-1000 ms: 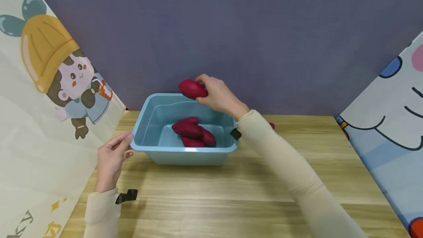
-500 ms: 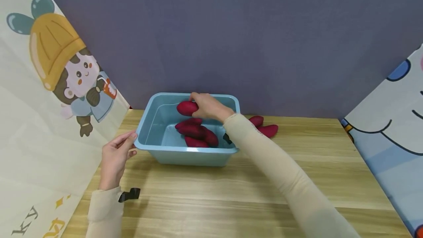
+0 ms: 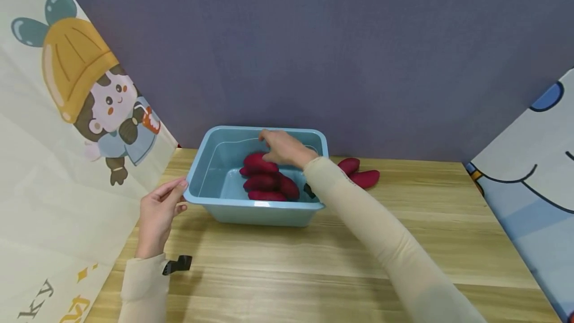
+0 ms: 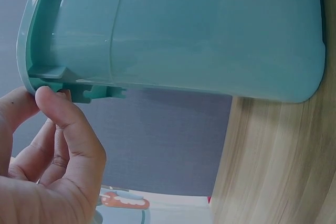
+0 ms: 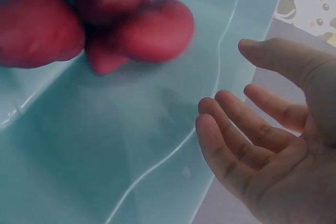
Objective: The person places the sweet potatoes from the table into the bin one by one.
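A light blue plastic basin (image 3: 260, 217) stands on the wooden table with several red-purple sweet potatoes (image 3: 262, 182) heaped inside. My left hand (image 3: 158, 213) pinches the basin's left rim between thumb and fingers; the left wrist view shows the thumb (image 4: 58, 106) on the rim corner. Over the back right of the basin is my right hand (image 3: 287, 148), its fingers spread and relaxed, holding nothing. In the right wrist view a sweet potato (image 5: 160, 31) lies on the heap, a little apart from the fingertips (image 5: 207, 124).
Two more sweet potatoes (image 3: 365, 179) lie on the table (image 3: 430, 213) right of the basin, beyond my right forearm. A dark grey wall (image 3: 358, 54) rises behind the table. Printed cartoon panels (image 3: 103, 79) flank both sides.
My right hand brought a sweet potato down into the basin and let it go onto the heap. The left hand kept its pinch on the rim. The view shifted slightly.
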`<control>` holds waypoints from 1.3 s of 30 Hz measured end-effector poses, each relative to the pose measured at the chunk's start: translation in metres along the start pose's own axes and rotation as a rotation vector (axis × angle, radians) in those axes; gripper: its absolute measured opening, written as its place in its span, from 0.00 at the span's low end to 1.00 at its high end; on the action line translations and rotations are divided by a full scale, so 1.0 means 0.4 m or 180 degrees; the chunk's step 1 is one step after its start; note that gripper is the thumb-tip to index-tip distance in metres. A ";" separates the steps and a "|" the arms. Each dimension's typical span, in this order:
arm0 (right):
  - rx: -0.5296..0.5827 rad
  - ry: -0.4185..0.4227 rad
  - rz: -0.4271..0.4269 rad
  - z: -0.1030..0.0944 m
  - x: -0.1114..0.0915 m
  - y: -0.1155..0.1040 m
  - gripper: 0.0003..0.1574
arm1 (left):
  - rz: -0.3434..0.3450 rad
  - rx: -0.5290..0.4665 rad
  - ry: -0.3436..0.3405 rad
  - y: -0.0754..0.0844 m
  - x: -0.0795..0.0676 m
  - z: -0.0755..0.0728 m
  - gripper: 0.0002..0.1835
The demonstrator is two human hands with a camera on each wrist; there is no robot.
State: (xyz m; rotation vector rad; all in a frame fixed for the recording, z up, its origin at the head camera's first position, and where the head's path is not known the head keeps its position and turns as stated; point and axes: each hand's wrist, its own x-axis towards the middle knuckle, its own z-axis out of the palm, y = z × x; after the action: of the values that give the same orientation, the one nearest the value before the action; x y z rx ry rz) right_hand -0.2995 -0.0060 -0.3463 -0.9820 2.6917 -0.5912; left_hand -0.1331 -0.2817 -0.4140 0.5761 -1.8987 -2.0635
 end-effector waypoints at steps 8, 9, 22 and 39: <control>0.0029 0.0104 -0.0036 -0.061 -0.040 -0.032 0.27 | -0.0017 0.0008 0.0004 0.003 -0.003 0.003 0.20; 0.0051 0.0114 -0.0038 -0.073 -0.049 -0.038 0.27 | -0.0019 0.0005 0.0006 0.004 -0.004 0.003 0.20; 0.0226 0.0704 -0.0095 -0.167 -0.251 0.009 0.26 | -0.0042 -0.0011 -0.0014 0.008 -0.010 0.003 0.19; 0.0779 0.1187 0.0255 -0.093 -0.447 0.312 0.28 | -0.0070 -0.0044 0.0039 0.003 -0.011 0.005 0.19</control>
State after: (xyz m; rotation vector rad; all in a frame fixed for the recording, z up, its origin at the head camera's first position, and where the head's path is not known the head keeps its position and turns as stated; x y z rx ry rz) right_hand -0.2476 0.2087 -0.3566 -0.7574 2.8562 -1.1554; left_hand -0.1302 -0.2780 -0.4121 0.6077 -1.8780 -2.0802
